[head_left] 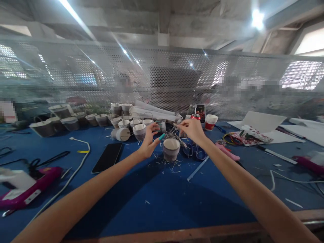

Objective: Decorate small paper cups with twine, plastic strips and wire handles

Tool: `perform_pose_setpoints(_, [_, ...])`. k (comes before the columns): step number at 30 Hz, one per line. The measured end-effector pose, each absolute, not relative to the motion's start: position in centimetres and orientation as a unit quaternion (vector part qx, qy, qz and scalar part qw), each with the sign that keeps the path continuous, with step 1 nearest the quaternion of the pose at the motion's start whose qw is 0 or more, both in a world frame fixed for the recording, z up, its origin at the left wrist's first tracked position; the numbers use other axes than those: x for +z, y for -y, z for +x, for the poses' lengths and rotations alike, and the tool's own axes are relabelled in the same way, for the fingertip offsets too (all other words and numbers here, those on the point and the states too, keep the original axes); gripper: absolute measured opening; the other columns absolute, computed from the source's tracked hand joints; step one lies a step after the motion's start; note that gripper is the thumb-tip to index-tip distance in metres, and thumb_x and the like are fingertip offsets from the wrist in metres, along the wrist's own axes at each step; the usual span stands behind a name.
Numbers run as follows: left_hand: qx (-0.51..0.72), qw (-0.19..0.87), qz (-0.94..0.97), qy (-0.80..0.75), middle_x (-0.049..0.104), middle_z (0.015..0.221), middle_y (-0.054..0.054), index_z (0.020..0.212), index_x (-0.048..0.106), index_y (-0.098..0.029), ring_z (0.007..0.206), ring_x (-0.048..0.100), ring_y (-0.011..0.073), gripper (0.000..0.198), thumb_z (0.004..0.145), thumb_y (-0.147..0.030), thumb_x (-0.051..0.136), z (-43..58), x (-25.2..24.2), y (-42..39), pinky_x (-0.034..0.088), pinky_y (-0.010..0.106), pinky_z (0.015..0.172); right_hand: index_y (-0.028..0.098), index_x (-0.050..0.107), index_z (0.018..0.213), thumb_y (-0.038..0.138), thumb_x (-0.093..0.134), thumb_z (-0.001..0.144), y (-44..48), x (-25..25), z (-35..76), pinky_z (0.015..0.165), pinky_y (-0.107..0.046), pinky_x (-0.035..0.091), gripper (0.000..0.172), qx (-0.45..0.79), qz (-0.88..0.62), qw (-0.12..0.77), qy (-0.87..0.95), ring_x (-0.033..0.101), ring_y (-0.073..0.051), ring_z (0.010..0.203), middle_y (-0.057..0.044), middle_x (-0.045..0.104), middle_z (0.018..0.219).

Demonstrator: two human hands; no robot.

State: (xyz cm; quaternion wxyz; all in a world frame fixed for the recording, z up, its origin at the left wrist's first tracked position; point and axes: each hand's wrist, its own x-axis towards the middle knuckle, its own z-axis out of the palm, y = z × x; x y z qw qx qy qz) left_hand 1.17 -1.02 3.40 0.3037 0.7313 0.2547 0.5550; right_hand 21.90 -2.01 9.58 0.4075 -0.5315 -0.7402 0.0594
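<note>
A small grey-and-white bucket [171,150] stands upright on the blue tabletop between and below my hands. My left hand [149,142] hovers up and left of it, thumb and fingers apart; a teal covering shows on the thumb tip. Just beyond those fingers is another small bucket [162,127], seemingly on its side and partly hidden. My right hand [190,131] is up and right of the upright bucket, fingertips pinched together; what they hold is too small to make out. Thin wire-like strands [186,143] lie tangled beneath the right hand, with clippings scattered around the bucket.
Several more small buckets [101,119] with handles crowd the back left. A black phone [107,158], a white cable [87,148] and a magenta tool [32,187] lie left. Right are paper cups [211,122], a red can [195,116], pink-handled pliers [227,151] and white sheets [263,123].
</note>
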Motion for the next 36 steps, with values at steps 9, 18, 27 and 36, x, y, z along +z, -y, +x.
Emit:
perform_pose_setpoints(9, [0.291, 0.399, 0.825, -0.275, 0.06, 0.066, 0.005, 0.092, 0.058, -0.011, 0.055, 0.055, 0.0122, 0.04, 0.084, -0.046, 0.041, 3.4, 13.6, 1.0, 0.045, 0.025, 0.055, 0.012, 0.068, 0.064, 0.029, 0.063, 0.069, 2.3, 16.1, 18.0, 0.045, -0.02, 0.04, 0.018, 0.23, -0.445, 0.261, 0.825, 0.056, -0.011, 0.048, -0.004, 0.063, 0.052])
perform_pose_setpoints(18, [0.19, 0.512, 0.754, -0.364, 0.067, 0.067, 0.008, 0.075, 0.067, -0.014, 0.058, 0.06, 0.0137, 0.023, 0.079, -0.033, 0.054, 1.8, 14.9, 1.1, 0.044, 0.025, 0.059, 0.014, 0.059, 0.051, 0.032, 0.071, 0.063, 1.4, 15.8, 18.3, 0.042, -0.021, 0.041, 0.025, 0.257, -0.463, 0.264, 0.806, 0.052, -0.01, 0.042, -0.003, 0.058, 0.045])
perform_pose_setpoints(27, [0.223, 0.428, 0.772, -0.415, 0.068, 0.064, 0.007, 0.065, 0.065, -0.013, 0.041, 0.05, 0.0082, 0.029, 0.079, -0.035, 0.051, 1.6, 13.9, -0.2, 0.043, 0.022, 0.049, 0.014, 0.066, 0.064, 0.028, 0.071, 0.063, -0.7, 14.7, 18.3, 0.044, -0.02, 0.044, 0.015, 0.329, -0.435, 0.28, 0.79, 0.059, -0.012, 0.048, -0.003, 0.065, 0.055])
perform_pose_setpoints(36, [0.255, 0.386, 0.747, -0.478, 0.069, 0.068, 0.006, 0.066, 0.063, -0.013, 0.045, 0.056, 0.0092, 0.021, 0.077, -0.026, 0.051, 1.5, 13.8, -1.3, 0.045, 0.022, 0.051, 0.014, 0.066, 0.07, 0.033, 0.07, 0.064, -2.5, 13.6, 18.1, 0.047, -0.018, 0.045, 0.02, 0.35, -0.383, 0.289, 0.804, 0.061, -0.011, 0.051, -0.002, 0.068, 0.062])
